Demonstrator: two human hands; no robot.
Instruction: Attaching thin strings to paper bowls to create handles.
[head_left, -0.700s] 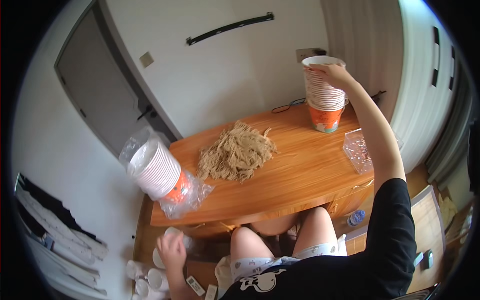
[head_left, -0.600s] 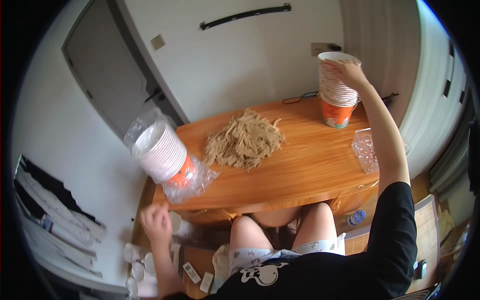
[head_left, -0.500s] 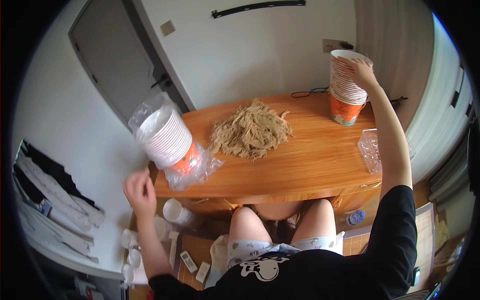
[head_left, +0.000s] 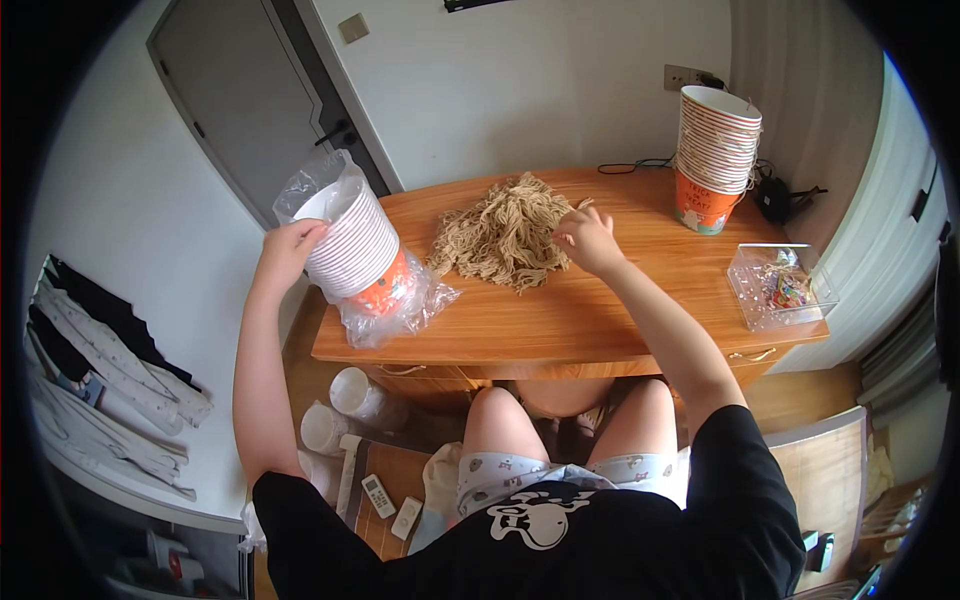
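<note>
On the left of the desk, a tilted stack of nested white-and-orange paper buckets (head_left: 352, 245) sits in a crumpled clear plastic bag (head_left: 415, 303). My left hand (head_left: 292, 247) is closed on the near rim of the top bucket, thumb and fingers pinched at its edge. At the desk's middle lies a loose heap of tan twine strands (head_left: 500, 235). My right hand (head_left: 590, 240) is over the heap's right edge, fingers loosely curled and apart; no object shows in it. Far right, a second tall bucket stack (head_left: 715, 160) stands upright with nobody touching it.
A clear tray (head_left: 785, 290) with small colourful bits sits at the desk's right edge. Cables (head_left: 635, 163) lie at the back. Below the desk's left side are more stacked white cups (head_left: 360, 393) and two white remotes (head_left: 379, 496). A drawer handle (head_left: 752, 356) juts from the front.
My right hand has left the far-right bucket stack and come left to the twine. My left hand has risen from beside the bagged stack to the top bucket's rim. The view has shifted slightly.
</note>
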